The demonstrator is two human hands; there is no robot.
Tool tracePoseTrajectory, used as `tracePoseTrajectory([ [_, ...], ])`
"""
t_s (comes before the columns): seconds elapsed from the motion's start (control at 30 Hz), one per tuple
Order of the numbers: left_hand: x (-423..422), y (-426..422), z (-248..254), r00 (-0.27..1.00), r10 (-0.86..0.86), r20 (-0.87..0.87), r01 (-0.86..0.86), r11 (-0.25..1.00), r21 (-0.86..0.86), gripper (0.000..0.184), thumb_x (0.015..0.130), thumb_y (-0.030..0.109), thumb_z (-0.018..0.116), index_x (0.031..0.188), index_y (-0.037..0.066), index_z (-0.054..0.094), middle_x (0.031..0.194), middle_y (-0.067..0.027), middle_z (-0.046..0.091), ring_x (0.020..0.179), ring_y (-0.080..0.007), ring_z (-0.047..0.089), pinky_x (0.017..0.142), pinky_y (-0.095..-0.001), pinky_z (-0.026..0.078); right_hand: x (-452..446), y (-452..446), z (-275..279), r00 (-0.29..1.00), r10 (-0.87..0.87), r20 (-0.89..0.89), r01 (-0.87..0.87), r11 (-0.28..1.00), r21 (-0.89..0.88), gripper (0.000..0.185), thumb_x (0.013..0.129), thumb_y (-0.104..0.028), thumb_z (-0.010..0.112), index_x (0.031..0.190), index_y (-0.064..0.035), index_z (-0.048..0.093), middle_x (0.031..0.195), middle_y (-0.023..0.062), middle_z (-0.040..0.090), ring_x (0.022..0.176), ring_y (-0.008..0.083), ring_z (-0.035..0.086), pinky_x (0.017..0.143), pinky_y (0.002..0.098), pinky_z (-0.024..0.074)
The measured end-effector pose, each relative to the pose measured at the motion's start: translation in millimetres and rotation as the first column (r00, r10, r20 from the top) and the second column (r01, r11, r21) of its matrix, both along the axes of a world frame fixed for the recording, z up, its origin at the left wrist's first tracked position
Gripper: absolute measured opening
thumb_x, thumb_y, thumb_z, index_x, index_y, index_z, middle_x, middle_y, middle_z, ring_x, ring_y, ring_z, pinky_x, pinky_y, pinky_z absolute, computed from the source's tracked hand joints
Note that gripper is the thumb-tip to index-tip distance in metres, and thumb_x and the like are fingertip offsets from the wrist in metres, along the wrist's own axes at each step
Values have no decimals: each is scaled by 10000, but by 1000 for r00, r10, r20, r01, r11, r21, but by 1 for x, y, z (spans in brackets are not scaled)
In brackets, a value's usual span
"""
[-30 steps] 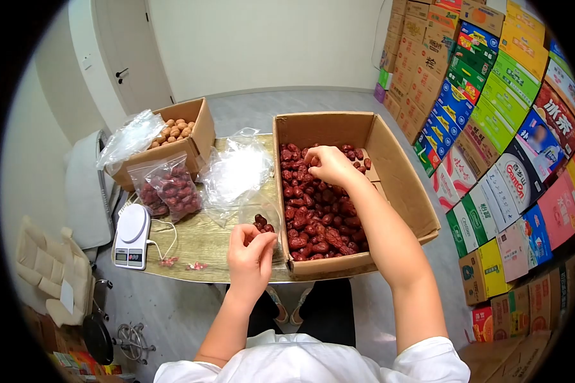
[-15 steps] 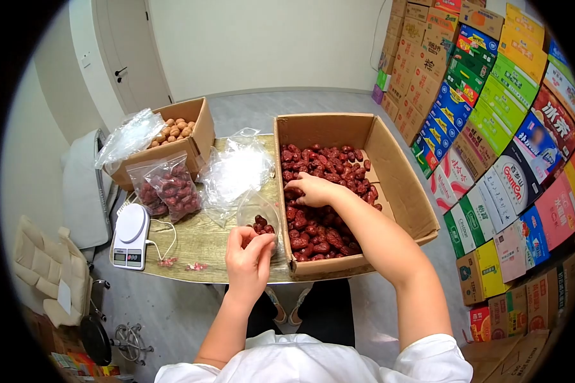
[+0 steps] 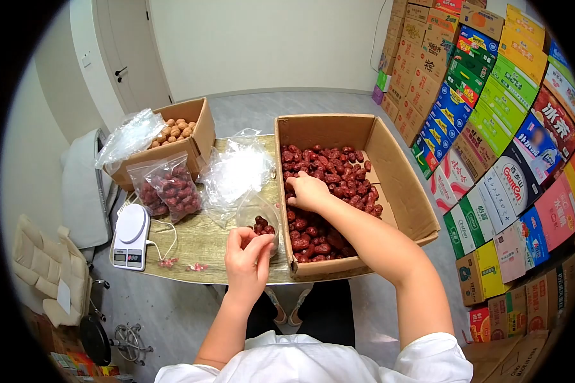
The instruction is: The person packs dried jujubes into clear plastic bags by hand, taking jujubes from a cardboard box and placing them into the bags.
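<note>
My left hand (image 3: pixel 248 258) pinches the edge of a clear plastic bag (image 3: pixel 252 205), which stands on the table against the box and has a few dried red dates (image 3: pixel 262 225) in it. To the right is an open cardboard box (image 3: pixel 395 163) with a wide heap of red dates (image 3: pixel 319 239). Inside that box, near its left wall, my right hand (image 3: pixel 308 193) has its fingers curled down on dates; the fingertips are partly hidden.
Empty-looking clear bags (image 3: pixel 239 167) and filled date bags (image 3: pixel 176 190) lie left of the box. A walnut box (image 3: pixel 201 131) stands behind them. A white kitchen scale (image 3: pixel 131 236) with a cable sits at the table's left edge. Stacked cartons (image 3: pixel 485 159) line the right wall.
My right hand has shifted slightly right and toward me within the date heap. My left hand and the bag look almost the same.
</note>
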State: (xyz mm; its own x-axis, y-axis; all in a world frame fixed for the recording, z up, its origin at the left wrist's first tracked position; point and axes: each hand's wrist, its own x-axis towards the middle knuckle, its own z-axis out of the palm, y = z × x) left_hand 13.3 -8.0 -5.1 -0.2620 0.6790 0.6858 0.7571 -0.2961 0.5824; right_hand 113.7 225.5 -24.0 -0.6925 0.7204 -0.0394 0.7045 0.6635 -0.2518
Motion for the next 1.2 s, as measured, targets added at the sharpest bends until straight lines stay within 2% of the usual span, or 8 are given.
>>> tracePoseTrajectory([
  [0.27,1,-6,11,995,-102,-4,102,994,-47,303,777,-93,643,1061,11,658,1007,-142,516,907,-277,562,810,-340,481,3,23,-14,975,11,-221,-18,999,-28,438,753,-263,775,1133,-77,663,1165,206,609,1072,374,627,933,456,525],
  [0.37,-3,-1,5,995,-89,-32,89,996,-4,291,782,-94,663,1051,17,660,1011,-147,530,871,-289,587,738,-363,502,7,31,1,952,-12,-307,10,1000,-7,323,759,-229,748,1040,-86,678,1073,196,606,1034,380,619,921,451,515],
  [0.57,-5,1,3,997,-64,44,65,997,-31,226,812,-109,646,1000,15,653,1001,-141,518,862,-276,573,780,-339,481,22,27,51,774,9,-633,-33,999,-26,295,786,-205,712,1048,-76,678,1004,154,603,952,326,617,884,417,507],
  [0.63,-4,4,3,998,-55,18,55,998,-23,230,808,-114,646,994,21,656,994,-136,518,852,-271,575,768,-338,482,25,20,65,750,56,-659,-66,998,10,303,807,-188,716,1088,-80,682,993,110,604,919,253,620,844,368,514],
  [0.73,-2,6,4,999,-49,-11,49,999,-18,241,801,-123,646,986,31,662,980,-125,516,841,-262,577,746,-336,484,20,6,81,567,149,-810,-374,923,-92,270,843,-125,715,1107,-79,683,1007,37,604,924,112,603,769,255,494],
  [0.87,-1,7,3,997,-53,-52,52,999,-7,248,787,-105,678,991,35,670,978,-120,530,809,-265,582,693,-352,498,17,-16,90,495,316,-809,-654,749,-107,298,850,-47,671,1146,-73,670,1122,41,605,1013,126,600,811,275,505],
  [1.1,-1,7,0,998,-34,-61,34,999,-10,269,765,-99,690,993,44,673,970,-117,537,798,-259,573,691,-355,492,4,-45,86,431,596,-677,-762,643,81,288,782,-59,675,1068,-34,663,1023,86,610,924,221,636,859,352,527],
  [1.2,-1,7,-1,997,-37,-71,37,999,0,280,765,-101,689,1003,44,676,965,-116,537,796,-261,575,688,-354,493,5,-41,83,466,635,-616,-750,653,107,335,768,-124,706,1094,-53,674,1053,91,648,1043,254,588,955,382,486],
])
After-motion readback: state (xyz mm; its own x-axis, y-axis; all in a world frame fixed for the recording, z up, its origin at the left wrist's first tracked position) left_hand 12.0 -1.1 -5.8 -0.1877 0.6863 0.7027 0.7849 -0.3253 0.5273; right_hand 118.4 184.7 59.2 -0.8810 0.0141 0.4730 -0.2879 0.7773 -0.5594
